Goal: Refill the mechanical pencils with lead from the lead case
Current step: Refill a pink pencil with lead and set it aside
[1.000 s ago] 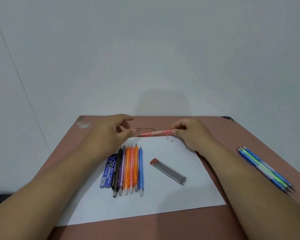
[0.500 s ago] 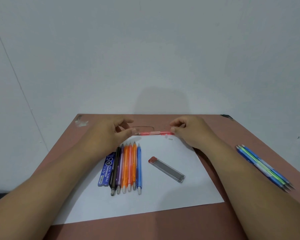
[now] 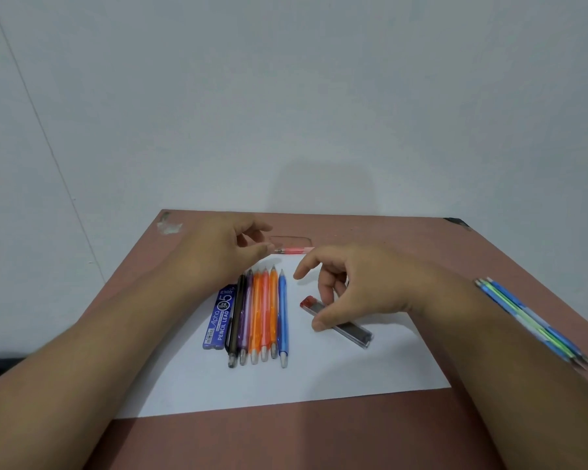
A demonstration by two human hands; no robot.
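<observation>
Right hand (image 3: 350, 290) is lowered over the lead case (image 3: 336, 322) at frame centre-right; thumb tip is set against the case's near edge, fingers are curled above its far side. Contact by the fingers can't be confirmed, so it reads as a grasp being formed, not closed. Case lies flat and diagonal on the white paper (image 3: 319, 378), red cap end toward upper left, probably left within easy reach.

Left hand (image 3: 224, 252), upper centre-left, is held just beside the tip end of the pink pencil (image 3: 294, 251). Whether the tip is pinched can't be told. The pencil is laid across the paper's far edge, its right end hidden behind the right hand.

A row of six pencils (image 3: 262, 317) is lined up parallel at centre-left, tips pointing away, apparently queued for refill. A blue lead pack (image 3: 219, 315) is tucked against the row's left side. A second bundle, blue and green pencils (image 3: 530, 320), is kept well apart at the right edge of the table (image 3: 286, 442), likely a sorted batch.
</observation>
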